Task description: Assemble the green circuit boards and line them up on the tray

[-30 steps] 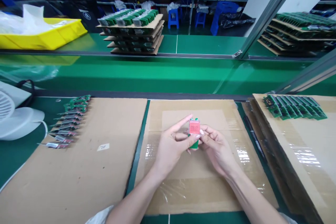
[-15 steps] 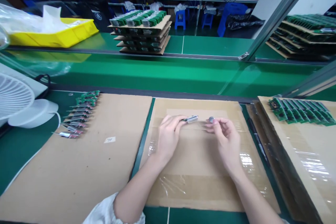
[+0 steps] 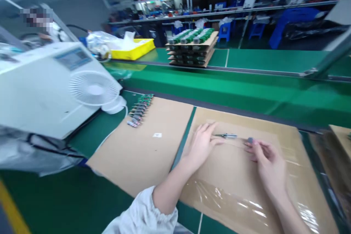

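A small circuit board with a silver part [image 3: 229,136] appears to lie flat on the taped cardboard sheet [image 3: 219,172] in front of me. My left hand [image 3: 201,142] is at its left end, thumb and fingers apart, with the board's dark end reaching into the gap. To the right, my right hand [image 3: 270,164] pinches a small round silver disc [image 3: 250,140] between thumb and fingertips. The disc is held apart from the board. On the left cardboard sheet [image 3: 142,150], a row of similar boards [image 3: 139,111] lines the far left edge.
A white fan [image 3: 94,89] stands left, before a white machine [image 3: 41,91]. Behind the bench's dark edge, a yellow tray [image 3: 137,49] and stacked cardboard layers of boards [image 3: 192,51] sit on a green surface. More cardboard [image 3: 341,135] lies at the right edge.
The view has swung left, bringing the white machine in. The board has gone from tilted in my left fingers to level, and those fingers have spread. My right hand still pinches the disc.
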{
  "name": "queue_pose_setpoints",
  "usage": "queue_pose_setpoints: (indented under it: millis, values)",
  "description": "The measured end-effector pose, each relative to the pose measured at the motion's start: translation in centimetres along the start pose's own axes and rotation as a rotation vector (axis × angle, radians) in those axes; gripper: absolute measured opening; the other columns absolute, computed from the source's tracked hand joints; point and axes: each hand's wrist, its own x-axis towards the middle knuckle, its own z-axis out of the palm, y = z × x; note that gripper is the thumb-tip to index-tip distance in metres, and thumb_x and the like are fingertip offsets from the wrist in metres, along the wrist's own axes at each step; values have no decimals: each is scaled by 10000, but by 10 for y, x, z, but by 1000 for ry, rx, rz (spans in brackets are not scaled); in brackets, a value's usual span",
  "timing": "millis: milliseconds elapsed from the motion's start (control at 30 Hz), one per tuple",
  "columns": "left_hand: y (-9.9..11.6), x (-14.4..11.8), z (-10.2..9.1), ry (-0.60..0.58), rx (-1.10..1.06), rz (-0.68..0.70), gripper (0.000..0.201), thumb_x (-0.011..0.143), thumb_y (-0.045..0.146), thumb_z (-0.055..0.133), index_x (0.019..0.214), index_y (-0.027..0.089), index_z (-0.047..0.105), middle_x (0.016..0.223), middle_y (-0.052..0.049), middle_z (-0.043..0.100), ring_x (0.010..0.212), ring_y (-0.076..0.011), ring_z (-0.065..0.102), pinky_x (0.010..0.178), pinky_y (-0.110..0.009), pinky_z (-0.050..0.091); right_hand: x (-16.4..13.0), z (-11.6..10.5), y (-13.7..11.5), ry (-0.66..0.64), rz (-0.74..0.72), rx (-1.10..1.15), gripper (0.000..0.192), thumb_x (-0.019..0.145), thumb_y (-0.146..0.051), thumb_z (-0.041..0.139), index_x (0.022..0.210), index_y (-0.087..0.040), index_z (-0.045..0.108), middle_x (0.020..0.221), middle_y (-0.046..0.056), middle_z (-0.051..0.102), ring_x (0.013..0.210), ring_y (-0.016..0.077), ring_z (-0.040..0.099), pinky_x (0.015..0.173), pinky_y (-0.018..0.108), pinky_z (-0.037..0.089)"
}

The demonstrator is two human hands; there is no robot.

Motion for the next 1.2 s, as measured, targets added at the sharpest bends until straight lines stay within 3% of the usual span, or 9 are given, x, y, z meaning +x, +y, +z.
queue_pose_setpoints:
  millis: [200, 300, 400, 567, 667, 800, 967, 1100, 1200]
  values:
    - [-70, -44, -103, 223, 320, -253, 309, 876, 139, 402, 1090, 168, 622, 1114, -87, 652, 1087, -235, 552, 989, -393, 392, 1, -4, -4, -14, 44, -32, 498, 601, -601, 653, 849, -175, 584, 805, 72, 652, 676, 186, 592, 534, 274, 439]
    - [-114, -69, -145, 371, 405, -368, 486, 834, 75, 329, 1300, 119, 458, 1359, -144, 477, 1288, -266, 385, 1070, -455, 285, -1, -4, -9, -15, 65, -54, 469, 606, -591, 645, 835, -186, 586, 797, 61, 647, 668, 183, 585, 555, 291, 454]
    - [-143, -84, -161, 372, 418, -407, 537, 803, 108, 400, 1339, 124, 414, 1371, -136, 477, 1279, -264, 409, 1054, -430, 322, -3, -3, -11, 2, 82, -78, 445, 600, -575, 648, 815, -190, 589, 763, 52, 638, 656, 187, 584, 553, 301, 460]
    - [-158, -92, -165, 461, 394, -455, 353, 728, 281, 613, 1063, 171, 639, 982, -116, 688, 1021, -327, 588, 956, -469, 396, -1, -3, -8, -6, 61, -17, 446, 619, -563, 648, 836, -178, 594, 799, 69, 655, 675, 188, 592, 539, 285, 441]
    - [-148, -93, -164, 539, 300, -447, 218, 709, 365, 651, 838, 192, 685, 919, -96, 685, 950, -312, 610, 932, -451, 416, 0, -2, -6, 4, 21, 28, 431, 637, -545, 664, 830, -165, 599, 782, 74, 661, 648, 175, 588, 521, 271, 437]
    - [-109, -76, -144, 692, -324, -511, 372, 766, 432, 614, 1046, 187, 628, 1029, -74, 658, 977, -251, 613, 904, -410, 468, 0, 1, -5, 13, -25, 128, 391, 678, -509, 677, 830, -157, 600, 734, 54, 648, 591, 148, 566, 487, 254, 437]
    - [-29, -24, -94, 108, -1270, -699, 296, 866, 358, 532, 1076, 176, 634, 918, -66, 647, 882, -170, 608, 775, -300, 522, -1, 4, -11, -20, -25, 191, 359, 710, -476, 681, 842, -150, 607, 728, 47, 636, 585, 138, 561, 473, 243, 451]
    - [23, 4, -50, -252, -1490, -640, 257, 751, 102, 664, 1005, 137, 656, 911, -50, 635, 733, -95, 578, 671, -201, 483, -3, 4, -17, -56, -43, 185, 327, 737, -454, 671, 849, -152, 617, 745, 51, 640, 608, 142, 564, 482, 240, 461]
    - [43, 7, -22, -336, -1471, -581, 403, 717, 91, 705, 1101, 154, 600, 1010, -75, 650, 842, -124, 606, 713, -206, 475, -6, 4, -22, -94, -48, 228, 282, 755, -418, 671, 852, -157, 627, 735, 38, 644, 595, 131, 562, 499, 238, 467]
